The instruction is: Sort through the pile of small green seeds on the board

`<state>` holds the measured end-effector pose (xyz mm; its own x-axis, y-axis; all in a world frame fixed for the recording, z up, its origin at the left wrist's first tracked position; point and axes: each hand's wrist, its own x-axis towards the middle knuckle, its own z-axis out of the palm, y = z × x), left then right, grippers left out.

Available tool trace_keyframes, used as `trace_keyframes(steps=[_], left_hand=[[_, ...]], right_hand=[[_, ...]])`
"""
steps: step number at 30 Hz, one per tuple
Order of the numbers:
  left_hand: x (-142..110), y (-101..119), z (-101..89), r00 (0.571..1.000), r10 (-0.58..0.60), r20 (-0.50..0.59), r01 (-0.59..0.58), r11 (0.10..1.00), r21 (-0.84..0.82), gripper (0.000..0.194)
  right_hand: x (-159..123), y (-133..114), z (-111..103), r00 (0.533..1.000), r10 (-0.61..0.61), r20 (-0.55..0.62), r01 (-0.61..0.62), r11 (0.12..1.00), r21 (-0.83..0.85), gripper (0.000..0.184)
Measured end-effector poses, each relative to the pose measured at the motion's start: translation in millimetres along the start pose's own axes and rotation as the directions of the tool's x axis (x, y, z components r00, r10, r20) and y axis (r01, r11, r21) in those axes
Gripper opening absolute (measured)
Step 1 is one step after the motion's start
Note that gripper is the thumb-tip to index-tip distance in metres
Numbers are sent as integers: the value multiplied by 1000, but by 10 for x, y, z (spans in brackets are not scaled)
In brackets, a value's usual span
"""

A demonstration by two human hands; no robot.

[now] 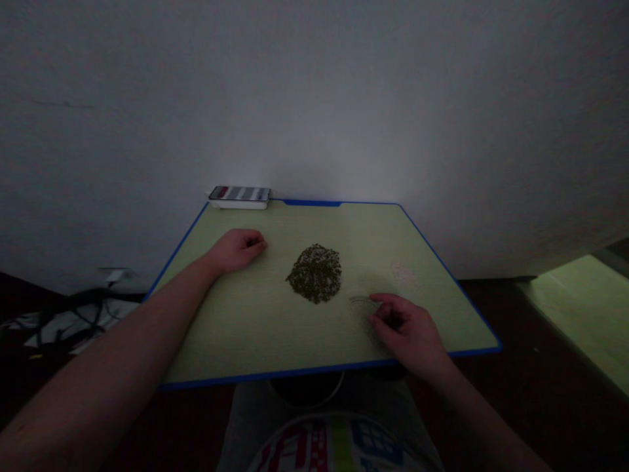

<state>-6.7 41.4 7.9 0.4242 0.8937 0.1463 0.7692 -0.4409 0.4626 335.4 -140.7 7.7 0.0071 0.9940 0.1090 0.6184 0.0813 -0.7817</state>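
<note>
A loose heap of small dark green-brown grains (315, 274) lies on the pale folding table (236, 341) with a blue edge. To its left, my left hand (238, 250) rests on the tabletop with the fingers curled in; what they hold, if anything, is hidden. On the near right, my right hand (410, 333) is closed, thumb and fingers at the rim of a clear see-through piece with a curved edge (362, 299). Its full shape is hard to make out in the dim light. Farther right is a patch of small pale pinkish bits (403, 274).
A white box with a dark striped top (240, 197) stands at the far left corner, near the wall (334, 105). Black cables (69, 318) and a plug (116, 275) are at floor level on the left. A round dark container (307, 390) sits below the near edge.
</note>
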Motion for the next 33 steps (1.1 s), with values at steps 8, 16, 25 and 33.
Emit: trace_keyframes(steps=[8,16,25,33], left_hand=[[7,-40,-1,1000,0,15,0,1000,20,38],[2,-56,9,1000,-15,22,15,1000,-12,34],[4,-52,1,1000,18,14,-18,1000,7,35],[1,-41,-3,1000,4,21,-4,1000,-1,36]], right_hand=[[49,-212,264,987,-139,84,151,976,-157,33],[175,-135,190,998,-49,29,54,979,-199,36],[183,123,-83,996,53,-71,-58,996,-71,36],[215,183,-148,996,61,-72,-67,994,-87,38]])
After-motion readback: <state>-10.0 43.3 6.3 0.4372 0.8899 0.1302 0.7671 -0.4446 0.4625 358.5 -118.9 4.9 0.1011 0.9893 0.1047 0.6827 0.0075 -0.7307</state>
